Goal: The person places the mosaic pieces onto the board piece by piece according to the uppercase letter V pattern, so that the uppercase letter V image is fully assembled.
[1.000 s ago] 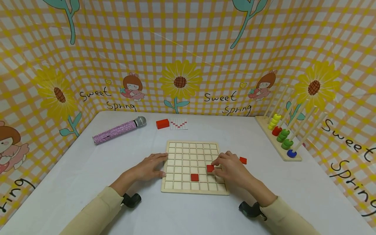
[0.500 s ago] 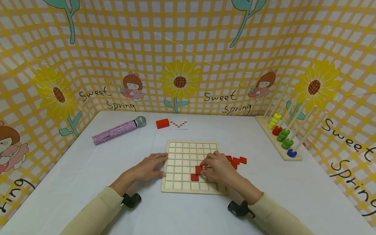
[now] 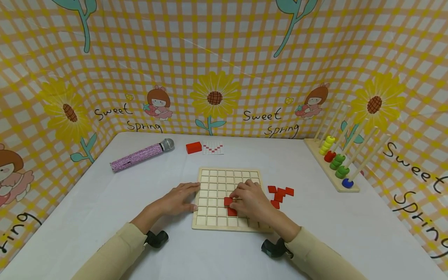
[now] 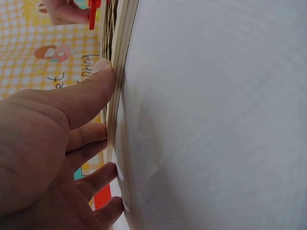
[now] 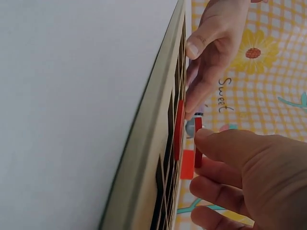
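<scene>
A square wooden grid board (image 3: 212, 221) lies flat on the white table. My right hand (image 3: 251, 201) is over its middle, pinching a small red square tile (image 3: 228, 201) between thumb and fingers. The right wrist view shows this held tile (image 5: 198, 152) standing off the board's surface. A second red tile (image 3: 232, 212) sits on the grid just nearer to me, partly covered by the right hand. At the board's left edge rests my left hand (image 3: 176, 199), its thumb and loosely spread fingertips touching the rim (image 4: 119, 67).
Several loose red tiles (image 3: 279, 196) lie right of the board. Behind it are a red block (image 3: 194, 147) and a pattern card (image 3: 213, 148). A glittery pink microphone (image 3: 138, 156) lies at the back left. A wooden peg rack with coloured beads (image 3: 332, 163) stands at the right.
My right hand has moved left across the board with the pinched red tile, to just behind the tile on the grid. More loose tiles show at the right. The left hand stays put.
</scene>
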A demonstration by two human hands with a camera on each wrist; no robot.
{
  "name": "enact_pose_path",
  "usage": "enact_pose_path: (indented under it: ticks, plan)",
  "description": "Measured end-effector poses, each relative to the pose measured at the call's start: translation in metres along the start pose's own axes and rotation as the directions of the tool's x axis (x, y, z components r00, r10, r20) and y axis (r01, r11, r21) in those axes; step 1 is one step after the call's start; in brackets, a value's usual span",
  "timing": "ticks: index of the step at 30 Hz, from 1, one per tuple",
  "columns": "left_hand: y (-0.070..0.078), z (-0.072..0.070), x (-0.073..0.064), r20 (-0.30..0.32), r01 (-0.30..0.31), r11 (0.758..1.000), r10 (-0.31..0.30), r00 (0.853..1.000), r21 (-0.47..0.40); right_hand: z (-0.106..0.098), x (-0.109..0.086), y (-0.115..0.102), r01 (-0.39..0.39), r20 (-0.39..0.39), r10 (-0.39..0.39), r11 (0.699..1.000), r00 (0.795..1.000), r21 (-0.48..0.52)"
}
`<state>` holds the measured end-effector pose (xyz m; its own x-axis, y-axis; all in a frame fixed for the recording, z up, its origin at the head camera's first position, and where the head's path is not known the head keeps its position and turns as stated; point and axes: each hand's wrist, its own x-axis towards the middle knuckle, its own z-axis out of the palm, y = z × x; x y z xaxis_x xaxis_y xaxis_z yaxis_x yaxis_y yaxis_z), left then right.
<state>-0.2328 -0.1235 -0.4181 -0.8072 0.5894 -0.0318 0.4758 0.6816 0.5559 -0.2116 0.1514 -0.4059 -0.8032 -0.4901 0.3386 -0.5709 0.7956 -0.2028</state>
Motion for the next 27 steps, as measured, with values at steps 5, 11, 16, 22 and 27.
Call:
enact_pose_path:
  ticks: [5,11,16,22,27]
  plan:
    - [0.0,0.0,0.0,0.001,0.01,1.0,-0.01,1.0,0.001,0.004,0.005,-0.005,-0.026,0.028,0.026,1.0,0.999,0.004]
    - [0.001,0.0,0.0,0.001,0.015,1.0,-0.015,1.0,0.0,0.007,0.007,-0.008,-0.023,0.061,0.022,1.0,0.998,0.011]
    - [0.001,0.0,0.0,-0.004,0.005,1.0,-0.005,1.0,0.011,0.01,0.009,-0.009,-0.012,0.066,0.012,1.0,0.998,0.002]
    - [0.003,-0.001,-0.002,-0.004,-0.006,1.0,0.006,1.0,0.012,0.012,0.011,-0.009,-0.014,0.07,0.013,1.0,0.997,0.005]
    - [0.002,-0.001,-0.001,-0.003,-0.005,1.0,0.005,1.0,0.018,0.013,0.011,-0.009,-0.018,0.081,0.017,1.0,0.997,0.009]
